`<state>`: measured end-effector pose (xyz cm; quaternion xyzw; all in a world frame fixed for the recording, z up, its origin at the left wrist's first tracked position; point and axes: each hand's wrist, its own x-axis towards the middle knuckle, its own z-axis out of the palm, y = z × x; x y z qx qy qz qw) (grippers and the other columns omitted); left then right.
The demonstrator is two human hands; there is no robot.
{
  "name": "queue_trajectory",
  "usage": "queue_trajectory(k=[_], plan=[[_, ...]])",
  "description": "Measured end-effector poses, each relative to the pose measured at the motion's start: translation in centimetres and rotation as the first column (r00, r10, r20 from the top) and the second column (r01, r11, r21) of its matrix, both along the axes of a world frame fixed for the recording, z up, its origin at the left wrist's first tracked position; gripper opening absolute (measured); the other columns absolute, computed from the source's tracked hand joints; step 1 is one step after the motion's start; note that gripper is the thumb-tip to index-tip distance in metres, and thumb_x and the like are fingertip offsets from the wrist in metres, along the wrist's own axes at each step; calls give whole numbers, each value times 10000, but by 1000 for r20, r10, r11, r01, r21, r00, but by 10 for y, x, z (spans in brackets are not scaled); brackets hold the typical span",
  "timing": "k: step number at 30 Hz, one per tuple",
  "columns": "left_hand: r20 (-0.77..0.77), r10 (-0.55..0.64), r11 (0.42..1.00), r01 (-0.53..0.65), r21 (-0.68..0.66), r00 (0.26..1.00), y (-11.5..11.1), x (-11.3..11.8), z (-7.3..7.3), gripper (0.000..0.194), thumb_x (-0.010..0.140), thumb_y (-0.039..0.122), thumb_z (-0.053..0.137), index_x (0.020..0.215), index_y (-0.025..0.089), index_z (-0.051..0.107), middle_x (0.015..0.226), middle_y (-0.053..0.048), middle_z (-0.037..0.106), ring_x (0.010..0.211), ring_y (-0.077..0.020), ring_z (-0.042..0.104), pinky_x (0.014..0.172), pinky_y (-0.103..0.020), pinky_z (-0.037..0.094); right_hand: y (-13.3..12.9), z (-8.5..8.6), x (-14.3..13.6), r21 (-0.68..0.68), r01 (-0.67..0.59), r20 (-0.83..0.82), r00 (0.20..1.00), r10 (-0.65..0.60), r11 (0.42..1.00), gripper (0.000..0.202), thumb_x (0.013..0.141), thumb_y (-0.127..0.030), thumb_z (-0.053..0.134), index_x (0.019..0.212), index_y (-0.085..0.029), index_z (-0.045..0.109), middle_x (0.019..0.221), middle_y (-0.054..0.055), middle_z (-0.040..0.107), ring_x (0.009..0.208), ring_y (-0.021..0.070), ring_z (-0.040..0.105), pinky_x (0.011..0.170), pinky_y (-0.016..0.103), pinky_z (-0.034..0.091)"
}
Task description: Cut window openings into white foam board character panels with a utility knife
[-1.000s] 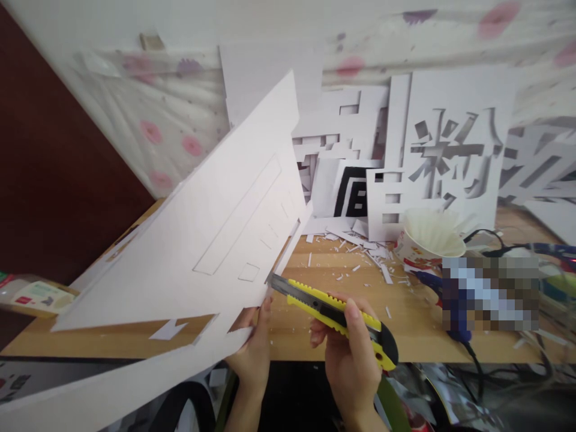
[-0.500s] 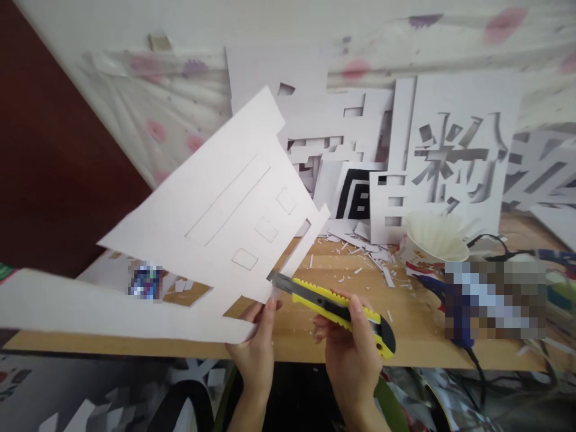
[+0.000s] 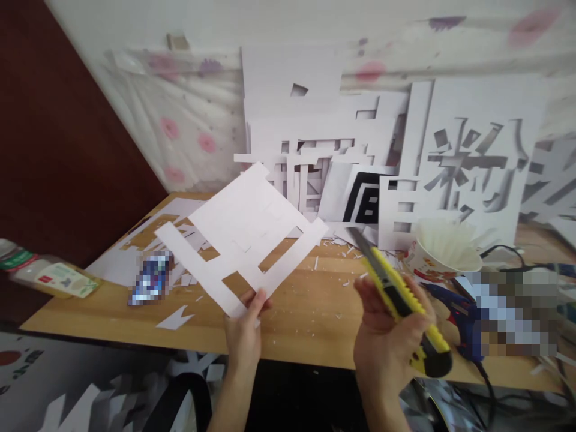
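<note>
Between thumb and fingers, my left hand (image 3: 245, 324) pinches the lower corner of a white cut-out board (image 3: 243, 210). The board is tilted above the wooden table, with slots cut through it and faint lines on its face. To the right, my right hand (image 3: 391, 336) is wrapped round a yellow and black utility knife (image 3: 396, 288). Its metal blade points up and to the left, apart from the board. A small white notched scrap (image 3: 175, 318) lies on the table left of my left hand.
White cut-out panels (image 3: 481, 156) lean against the wall behind the wooden table (image 3: 306, 318). A paper bowl (image 3: 441, 252) and a blue glue gun (image 3: 468, 318) sit at the right. A bottle (image 3: 54, 276) lies at the left, and paper scraps are scattered behind the board.
The board has been lowered and turned, and its face looks smaller. My right hand has drawn the knife away to the right, its blade now pointing more upward. The view has shifted slightly.
</note>
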<state>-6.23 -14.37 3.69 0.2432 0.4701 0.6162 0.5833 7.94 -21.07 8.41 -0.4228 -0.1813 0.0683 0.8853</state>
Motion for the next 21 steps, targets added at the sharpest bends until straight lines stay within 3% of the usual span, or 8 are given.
queue_trajectory(k=[4, 8, 10, 13, 15, 16, 18, 21], plan=[[63, -213, 977, 214, -6, 975, -10, -2, 3, 410, 477, 393, 954, 714, 119, 762, 689, -49, 715, 554, -92, 596, 522, -203, 507, 21, 10, 29, 4, 77, 99, 992, -77, 997, 533, 906, -606, 585, 1281, -232, 520, 1132, 73, 699, 972, 219, 741, 924, 469, 571], [79, -402, 912, 406, -50, 912, -19, 1, -2, 395, 511, 369, 941, 725, 110, 733, 672, -35, 691, 514, -76, 564, 510, -206, 484, 40, 20, 47, 57, 37, 22, 999, -38, 998, 498, 946, -631, 464, 1247, -242, 541, 886, 32, 719, 843, 221, 730, 883, 468, 576], [97, -452, 882, 461, -104, 887, -19, 1, -9, 462, 502, 361, 945, 829, 119, 726, 680, -19, 680, 498, -74, 555, 495, -207, 469, 43, 22, 49, 100, 14, -45, 999, -10, 995, 428, 946, -617, 470, 1152, -266, 602, 646, -39, 600, 610, 174, 612, 748, 400, 578], [-14, -496, 858, 488, -161, 868, -16, -3, -23, 659, 574, 398, 917, 1121, 132, 664, 752, -33, 683, 564, -119, 609, 522, -238, 498, 42, 19, 48, 180, -49, -95, 993, 67, 983, 360, 949, -586, 492, 1040, -276, 648, 493, -97, 289, 447, 124, 262, 536, 299, 439], [-263, -445, 896, 429, -120, 856, -15, -8, -29, 781, 637, 394, 888, 1306, 152, 568, 973, -106, 704, 792, -199, 693, 670, -319, 578, 40, 14, 48, 190, -82, -124, 987, 107, 978, 355, 954, -575, 487, 992, -261, 649, 486, -96, 218, 462, 117, 142, 476, 275, 297], [-433, -352, 929, 368, -49, 830, -15, -11, -31, 807, 664, 380, 873, 1367, 177, 531, 1134, -148, 675, 973, -250, 692, 794, -385, 593, 40, 10, 49, 180, -91, -135, 984, 117, 979, 353, 952, -574, 491, 974, -257, 645, 482, -95, 213, 468, 117, 118, 470, 276, 242], [-734, -100, 939, 307, 153, 672, -16, -15, -29, 703, 750, 338, 816, 1394, 268, 546, 1395, -160, 542, 1290, -321, 545, 1034, -522, 499, 41, 4, 53, 153, -104, -133, 983, 125, 983, 350, 933, -591, 511, 940, -261, 629, 472, -97, 208, 466, 116, 94, 470, 285, 173], [-910, 74, 798, 523, 299, 408, -15, -17, -19, 305, 928, 278, 624, 1214, 347, 702, 1442, -100, 502, 1382, -309, 438, 1142, -576, 383, 42, -2, 58, 118, -123, -96, 986, 134, 985, 364, 891, -625, 537, 912, -270, 615, 456, -105, 200, 441, 114, 88, 469, 298, 127]])
